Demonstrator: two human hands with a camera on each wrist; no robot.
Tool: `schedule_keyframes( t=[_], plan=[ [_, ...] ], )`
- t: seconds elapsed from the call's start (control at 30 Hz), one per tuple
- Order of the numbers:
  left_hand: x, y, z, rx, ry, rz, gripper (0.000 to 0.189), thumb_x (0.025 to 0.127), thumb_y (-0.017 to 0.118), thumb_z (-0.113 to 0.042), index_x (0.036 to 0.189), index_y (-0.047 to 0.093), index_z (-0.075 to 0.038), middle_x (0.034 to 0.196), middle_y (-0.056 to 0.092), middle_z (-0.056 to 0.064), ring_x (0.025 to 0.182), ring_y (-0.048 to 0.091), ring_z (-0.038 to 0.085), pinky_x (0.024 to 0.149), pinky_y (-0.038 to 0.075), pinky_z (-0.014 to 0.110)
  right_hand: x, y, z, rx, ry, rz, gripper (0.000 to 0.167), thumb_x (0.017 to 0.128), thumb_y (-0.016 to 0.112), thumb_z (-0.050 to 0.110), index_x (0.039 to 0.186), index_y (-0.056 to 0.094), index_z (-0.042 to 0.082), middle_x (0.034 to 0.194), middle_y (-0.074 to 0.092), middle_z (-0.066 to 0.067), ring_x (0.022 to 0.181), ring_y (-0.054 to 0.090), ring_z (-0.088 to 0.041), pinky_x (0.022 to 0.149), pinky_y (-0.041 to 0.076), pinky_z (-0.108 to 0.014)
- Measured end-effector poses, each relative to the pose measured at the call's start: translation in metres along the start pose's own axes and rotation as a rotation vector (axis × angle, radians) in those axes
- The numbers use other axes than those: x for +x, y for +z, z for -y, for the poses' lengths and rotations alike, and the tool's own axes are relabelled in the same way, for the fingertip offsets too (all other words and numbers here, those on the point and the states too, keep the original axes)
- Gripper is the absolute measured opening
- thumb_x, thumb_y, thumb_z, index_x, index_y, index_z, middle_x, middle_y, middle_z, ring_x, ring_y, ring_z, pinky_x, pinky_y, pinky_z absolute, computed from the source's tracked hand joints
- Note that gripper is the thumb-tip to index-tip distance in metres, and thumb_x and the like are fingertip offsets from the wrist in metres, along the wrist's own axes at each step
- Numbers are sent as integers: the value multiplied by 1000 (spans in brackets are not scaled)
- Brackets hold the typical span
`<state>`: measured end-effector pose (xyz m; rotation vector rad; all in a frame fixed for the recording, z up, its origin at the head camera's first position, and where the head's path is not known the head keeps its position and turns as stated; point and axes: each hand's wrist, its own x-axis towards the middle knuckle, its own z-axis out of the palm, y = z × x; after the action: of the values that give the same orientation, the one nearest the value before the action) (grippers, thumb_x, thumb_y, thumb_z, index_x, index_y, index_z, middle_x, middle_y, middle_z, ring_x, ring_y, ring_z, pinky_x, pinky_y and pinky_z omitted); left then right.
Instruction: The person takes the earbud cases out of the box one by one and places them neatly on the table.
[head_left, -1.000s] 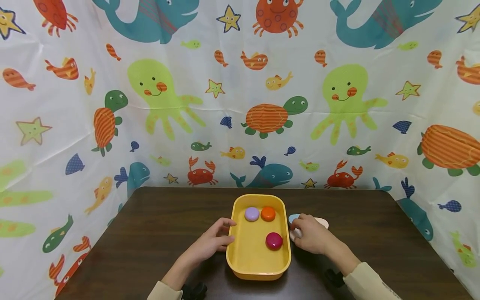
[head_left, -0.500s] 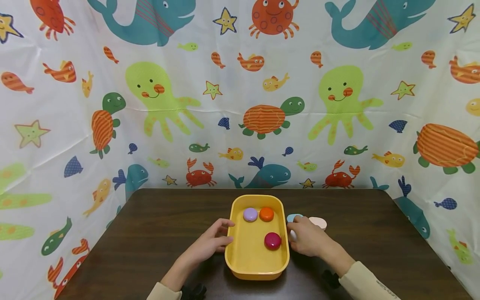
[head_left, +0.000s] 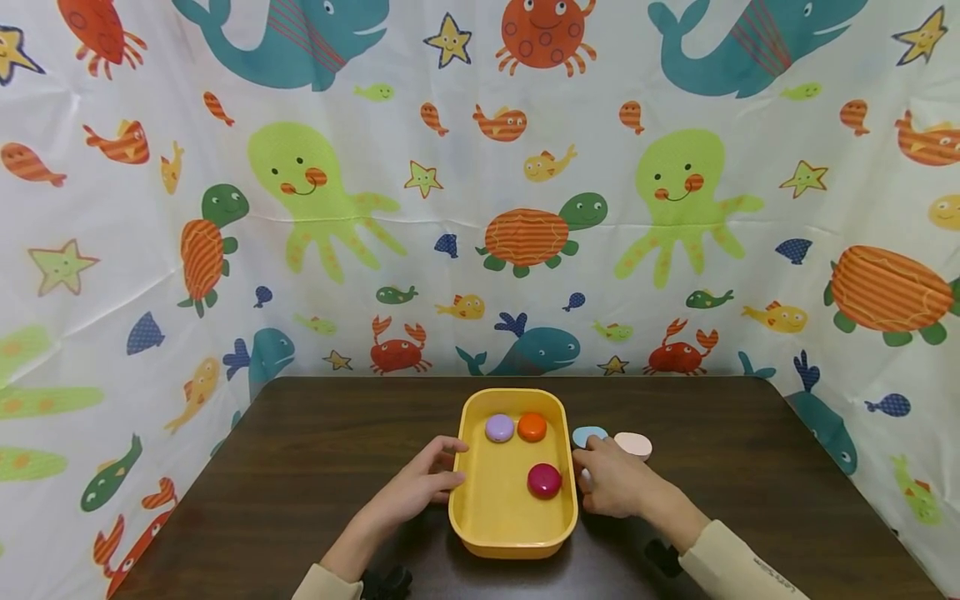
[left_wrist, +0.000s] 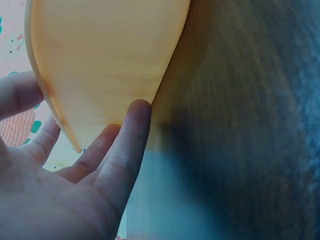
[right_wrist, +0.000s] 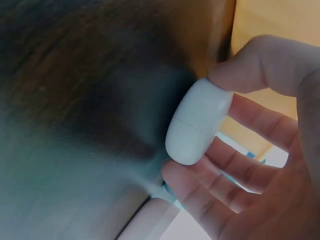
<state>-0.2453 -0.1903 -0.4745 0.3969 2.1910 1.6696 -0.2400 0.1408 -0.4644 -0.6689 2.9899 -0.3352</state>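
Note:
My right hand (head_left: 618,479), just right of the yellow bin (head_left: 480,525), pinches a smooth white oval piece with a thin seam (right_wrist: 197,122) between thumb and fingers. In the head view the fingers hide most of that piece. A light blue oval piece (head_left: 587,436) and a pale pink one (head_left: 633,446) lie on the table just past this hand. My left hand (head_left: 420,479) touches the bin's left side with spread, loosely bent fingers. Inside the bin sit a lavender round piece (head_left: 499,428), an orange one (head_left: 532,427) and a crimson one (head_left: 544,481).
The dark wooden table (head_left: 337,425) reaches back to a white curtain (head_left: 442,333) printed with sea animals, which also hangs at both sides. Bare tabletop shows left of the bin and to the far right.
My right hand has shifted slightly toward the bin and forearm-ward, uncovering more of the blue and pink pieces. The left hand stays at the bin; the whole view has drifted a little.

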Motion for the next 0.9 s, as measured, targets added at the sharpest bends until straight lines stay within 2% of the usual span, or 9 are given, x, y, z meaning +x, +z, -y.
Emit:
schedule_keyframes(
  t=[0.2,0.33,0.67,0.9],
  plan=[
    [1,0,1,-7,5,2,43,102,60,-18,140,44,-6,131,47,21,109,60,29,89,57,45,-6,-3,-7,29,0,-16,34,69,82,23,98,65,19,93,50,0,90,50,-24,68,48,-38],
    [1,0,2,-18,8,4,42,103,59,-16,140,43,-5,131,46,22,109,60,29,88,58,45,-10,-9,-12,53,8,-43,29,70,82,20,93,65,20,92,50,1,92,50,-25,67,49,-38],
    [1,0,4,-13,7,8,43,102,60,-18,140,43,-5,130,47,21,109,60,29,89,58,45,-17,-34,-23,73,112,-89,30,74,83,18,98,66,17,98,52,0,95,47,-24,70,54,-38],
    [2,0,2,-6,2,0,42,102,60,-18,140,44,-6,131,47,20,110,59,29,90,57,45,-21,-53,-43,66,160,-151,28,77,83,18,99,67,16,100,54,-3,98,48,-26,71,55,-41]
  ],
)
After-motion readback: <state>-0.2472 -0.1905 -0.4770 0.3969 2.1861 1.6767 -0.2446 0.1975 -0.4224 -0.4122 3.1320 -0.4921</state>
